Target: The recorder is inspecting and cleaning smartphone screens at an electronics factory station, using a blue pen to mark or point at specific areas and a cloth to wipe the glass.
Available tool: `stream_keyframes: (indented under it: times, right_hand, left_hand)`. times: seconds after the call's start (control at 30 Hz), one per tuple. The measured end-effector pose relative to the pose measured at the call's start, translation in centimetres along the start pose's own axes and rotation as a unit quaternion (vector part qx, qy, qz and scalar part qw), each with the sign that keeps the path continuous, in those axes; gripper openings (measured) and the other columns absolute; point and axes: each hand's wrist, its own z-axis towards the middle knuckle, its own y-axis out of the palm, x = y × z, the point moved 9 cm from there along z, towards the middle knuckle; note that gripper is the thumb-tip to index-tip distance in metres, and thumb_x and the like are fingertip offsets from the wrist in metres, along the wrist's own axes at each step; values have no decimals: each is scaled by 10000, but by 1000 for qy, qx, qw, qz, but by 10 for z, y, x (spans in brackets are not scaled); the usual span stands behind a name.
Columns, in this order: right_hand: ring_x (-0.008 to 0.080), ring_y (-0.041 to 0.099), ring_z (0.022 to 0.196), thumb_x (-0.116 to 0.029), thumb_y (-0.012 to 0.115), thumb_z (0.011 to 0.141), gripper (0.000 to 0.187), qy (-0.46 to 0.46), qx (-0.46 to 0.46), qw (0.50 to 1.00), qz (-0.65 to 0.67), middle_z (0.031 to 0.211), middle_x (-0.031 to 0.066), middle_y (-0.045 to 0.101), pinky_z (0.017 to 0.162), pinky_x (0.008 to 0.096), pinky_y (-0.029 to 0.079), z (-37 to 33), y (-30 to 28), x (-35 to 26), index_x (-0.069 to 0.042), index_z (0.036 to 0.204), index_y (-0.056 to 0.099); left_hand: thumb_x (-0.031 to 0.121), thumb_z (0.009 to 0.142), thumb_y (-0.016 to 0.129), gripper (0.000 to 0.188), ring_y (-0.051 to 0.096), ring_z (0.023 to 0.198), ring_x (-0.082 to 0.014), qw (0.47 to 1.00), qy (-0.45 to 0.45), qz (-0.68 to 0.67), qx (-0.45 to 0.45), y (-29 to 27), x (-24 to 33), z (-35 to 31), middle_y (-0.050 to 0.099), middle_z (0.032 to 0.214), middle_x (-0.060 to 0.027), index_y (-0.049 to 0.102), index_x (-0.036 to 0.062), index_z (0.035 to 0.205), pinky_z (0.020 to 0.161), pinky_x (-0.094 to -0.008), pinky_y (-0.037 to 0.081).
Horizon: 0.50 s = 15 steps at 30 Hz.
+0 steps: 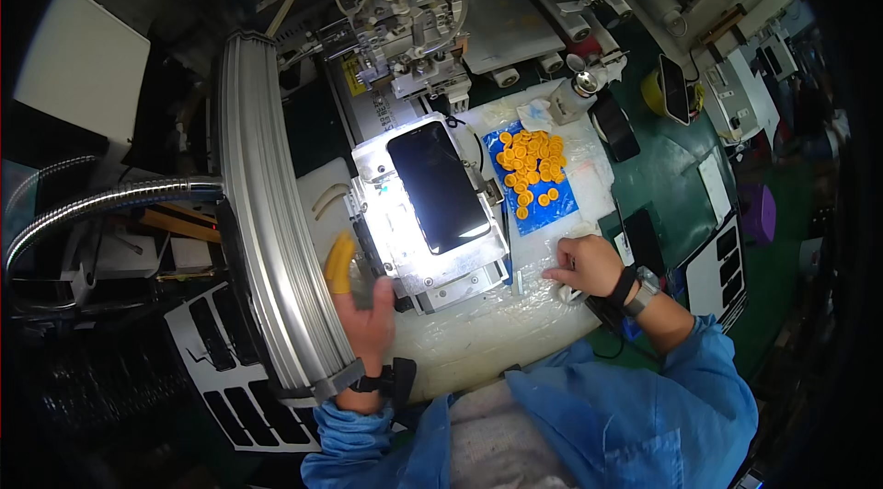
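Note:
Under a bright light, a black phone-shaped panel lies on a silver metal fixture. My left hand is beside the fixture's left edge, thumb apart, fingers stretched forward, slightly blurred. A yellow finger cot covers at least one of its fingers. Right of the fixture, my right hand is low over the work surface with fingers curled together; whatever they pinch is hidden. Close below it is a small white object. Several orange-yellow rolled finger cots lie on a blue sheet beyond that hand.
A ribbed aluminium column rises close to my left arm. Machine parts with hoses stand behind the fixture. At the back right are a metal-topped bottle and a roll of black tape. Racks of dark panels flank both sides.

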Motion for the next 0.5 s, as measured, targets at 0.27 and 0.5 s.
stream_keyframes:
  times: [0.27, 0.5]
  right_hand:
    - [345, 641, 634, -366, 806, 787, 360, 4, 2, 1000, 13, 649, 129, 634, 585, 437, 487, -2, 0, 0, -72, 717, 611]
    - [348, 643, 647, -382, 806, 776, 365, -19, 24, 1000, 9, 660, 125, 639, 589, 446, 490, -4, -1, 3, -77, 719, 614]
  left_hand:
    - [171, 804, 776, 635, 516, 1264, -368, 962, 210, 136, -110, 55, 74, 5, 581, 1336, -200, 534, -8, 1363, 1076, -436, 384]
    - [198, 803, 805, 579, 637, 885, -288, 978, 123, 130, -108, 57, 86, 47, 670, 1012, -140, 593, 4, 1306, 803, -375, 505]
